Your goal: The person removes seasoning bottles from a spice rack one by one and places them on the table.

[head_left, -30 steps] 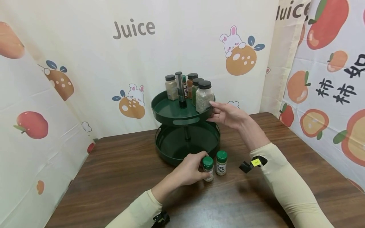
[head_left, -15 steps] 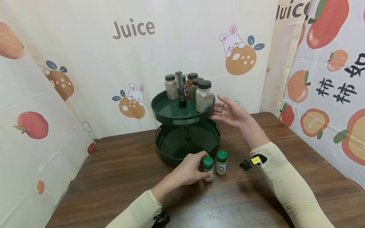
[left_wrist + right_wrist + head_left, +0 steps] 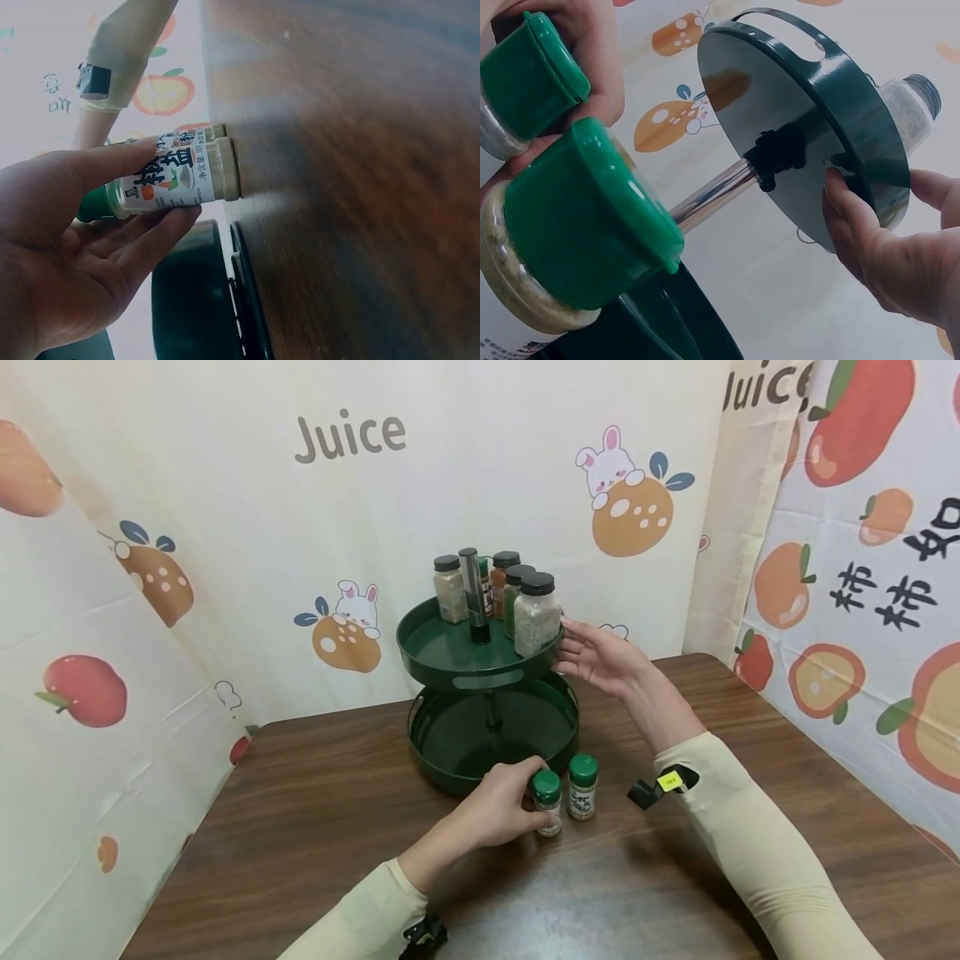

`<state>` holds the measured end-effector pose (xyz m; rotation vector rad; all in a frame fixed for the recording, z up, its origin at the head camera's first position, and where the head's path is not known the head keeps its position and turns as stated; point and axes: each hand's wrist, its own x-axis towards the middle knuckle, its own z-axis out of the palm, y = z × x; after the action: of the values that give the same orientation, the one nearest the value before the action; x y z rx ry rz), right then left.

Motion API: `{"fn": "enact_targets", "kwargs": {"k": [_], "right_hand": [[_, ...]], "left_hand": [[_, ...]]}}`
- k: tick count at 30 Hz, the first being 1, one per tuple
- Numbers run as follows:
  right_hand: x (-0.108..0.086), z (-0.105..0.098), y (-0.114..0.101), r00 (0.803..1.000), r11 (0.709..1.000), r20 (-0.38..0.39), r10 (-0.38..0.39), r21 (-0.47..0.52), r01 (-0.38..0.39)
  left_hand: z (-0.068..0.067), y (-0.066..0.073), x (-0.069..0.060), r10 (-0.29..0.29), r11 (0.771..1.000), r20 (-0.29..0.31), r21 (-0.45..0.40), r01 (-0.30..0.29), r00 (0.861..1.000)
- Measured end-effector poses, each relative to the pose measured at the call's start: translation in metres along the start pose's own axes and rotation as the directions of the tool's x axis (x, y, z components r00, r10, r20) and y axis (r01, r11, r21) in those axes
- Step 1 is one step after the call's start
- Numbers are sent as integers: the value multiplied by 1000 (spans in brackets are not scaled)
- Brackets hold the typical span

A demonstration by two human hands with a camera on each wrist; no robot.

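On the table in the head view, my left hand (image 3: 501, 806) pinches a small green-capped jar (image 3: 550, 827) between thumb and fingers. The jar stands upright, its printed label (image 3: 180, 180) facing the left wrist camera. Just to its right stands a similar green-capped jar (image 3: 582, 800), untouched. My right hand (image 3: 609, 662) is at the right side of the upper tray (image 3: 427, 662) of a dark green two-tier rack. In the right wrist view its thumb is at the tray's outer wall (image 3: 889, 176), with fingers (image 3: 855, 214) under the edge.
Several black-capped jars, including a large clear one (image 3: 537, 625), stand on the upper tray's right and back parts around the centre post (image 3: 474, 593). The lower tray (image 3: 442, 774) is close behind my left hand. Printed curtains (image 3: 480, 460) hang behind the wooden table (image 3: 300, 827).
My right thumb, clear of the tray half a second ago, is back against its rim. The left hand, both small jars and the rack look unmoved.
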<state>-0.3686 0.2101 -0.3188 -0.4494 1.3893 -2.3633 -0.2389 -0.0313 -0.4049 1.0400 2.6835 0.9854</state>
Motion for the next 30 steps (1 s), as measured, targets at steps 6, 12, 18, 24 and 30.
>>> {"fn": "enact_targets", "kwargs": {"k": [6, 12, 18, 24, 30], "right_hand": [[-3, 1, -3, 1000, 1000, 11, 11, -16, -11], [-5, 0, -5, 999, 999, 27, 35, -28, -34], [-6, 4, -6, 998, 998, 52, 46, -49, -44], [-7, 6, -6, 997, 997, 58, 57, -59, -53], [-11, 10, -7, 995, 994, 77, 68, -88, -61]], "left_hand": [[0, 1, 0, 5, 1000, -6, -6, -5, 1000], [-1, 2, 1, 2, 1000, -6, -7, -2, 1000], [-1, 2, 0, 0, 1000, -8, -6, 0, 1000], [1, 1, 0, -6, 1000, -4, -5, 6, 1000], [0, 2, 0, -11, 1000, -3, 3, 11, 1000]]}}
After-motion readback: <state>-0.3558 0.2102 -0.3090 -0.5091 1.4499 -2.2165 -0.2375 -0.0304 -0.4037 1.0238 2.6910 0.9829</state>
